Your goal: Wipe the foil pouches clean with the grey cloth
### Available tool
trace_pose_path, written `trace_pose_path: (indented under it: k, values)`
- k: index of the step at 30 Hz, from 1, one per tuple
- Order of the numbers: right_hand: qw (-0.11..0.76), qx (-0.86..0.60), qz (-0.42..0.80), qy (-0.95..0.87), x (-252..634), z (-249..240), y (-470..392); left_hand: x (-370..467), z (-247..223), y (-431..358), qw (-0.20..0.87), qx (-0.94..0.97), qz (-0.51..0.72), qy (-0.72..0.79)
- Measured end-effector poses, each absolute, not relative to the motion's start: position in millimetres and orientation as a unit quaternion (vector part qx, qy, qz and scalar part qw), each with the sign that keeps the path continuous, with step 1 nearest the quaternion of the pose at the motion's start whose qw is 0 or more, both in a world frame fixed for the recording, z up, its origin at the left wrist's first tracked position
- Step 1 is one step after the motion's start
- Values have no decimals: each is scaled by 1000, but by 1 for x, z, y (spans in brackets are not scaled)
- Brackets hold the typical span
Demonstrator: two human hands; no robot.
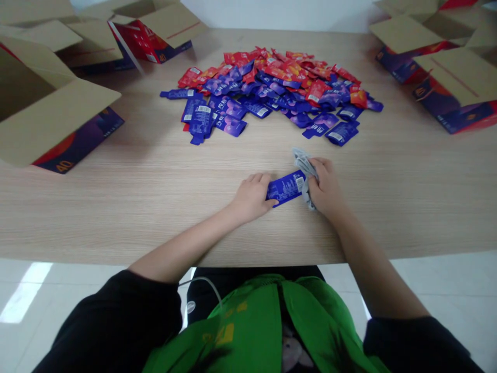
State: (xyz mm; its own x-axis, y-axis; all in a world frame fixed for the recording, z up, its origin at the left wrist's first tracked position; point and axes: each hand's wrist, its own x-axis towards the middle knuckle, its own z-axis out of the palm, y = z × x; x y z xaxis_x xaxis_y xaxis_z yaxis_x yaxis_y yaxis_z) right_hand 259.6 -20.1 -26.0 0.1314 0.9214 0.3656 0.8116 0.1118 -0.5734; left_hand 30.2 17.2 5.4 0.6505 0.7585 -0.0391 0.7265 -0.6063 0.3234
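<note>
A blue sachet (286,188) with small white print and a barcode lies between my hands, near the front of the table. My left hand (253,197) grips its left end, thumb on the near edge. In my right hand (326,187) is a bunched grey cloth (305,165), pressed against the sachet's right end. The fingers under the cloth are partly hidden. Beyond my hands lies a heap of sachets, blue ones (229,124) mostly at the front and red ones (318,89) mostly toward the back.
Open cardboard boxes stand at the left, the nearest box (83,135) marked 40, with another box (155,39) farther back. More open boxes (458,88) are at the right. The wooden table's (116,217) front edge runs just before my body.
</note>
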Motion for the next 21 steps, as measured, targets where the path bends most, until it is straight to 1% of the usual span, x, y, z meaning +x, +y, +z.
trace_pose_path:
  k: [3, 6, 8, 11, 14, 21]
  values:
    - [370, -661, 93, -646, 261, -22, -26, 28, 5, 13, 98, 911, 70, 395]
    - [362, -656, 98, -655, 260, -23, -34, 25, 4, 9, 9, 930, 52, 363]
    - [351, -652, 95, -665, 259, -25, -40, 24, 4, 4, -17, 936, 33, 350]
    - [329, -655, 83, -675, 259, -29, -49, 22, 3, -5, -29, 935, 20, 352]
    - [317, -675, 72, -662, 260, -29, -57, 20, 3, -15, -29, 933, 31, 357]
    - [329, -686, 88, -642, 266, -24, -77, 8, 5, -32, -20, 936, 24, 350]
